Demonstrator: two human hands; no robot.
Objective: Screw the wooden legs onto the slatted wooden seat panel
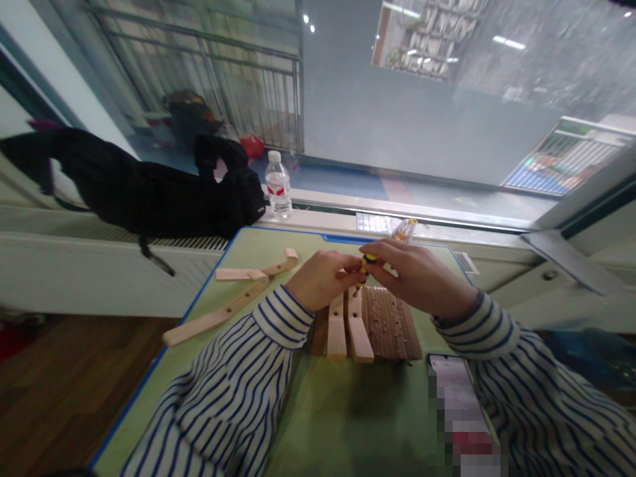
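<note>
Here, left hand [324, 277] and right hand [415, 273] clamped on yellow-black screwdriver [368, 258], red bottle label [276, 189] illegible.

Wooden pieces [242, 299] left, phone [454, 387] right on table [342, 414]; bottle [279, 189] behind, seemingly on sill [313, 218].

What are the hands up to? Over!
Right hand holding yellow-black screwdriver; left hand at its lower part. Two wooden pieces side by side on brown board. Phone right of board, apart.
</note>
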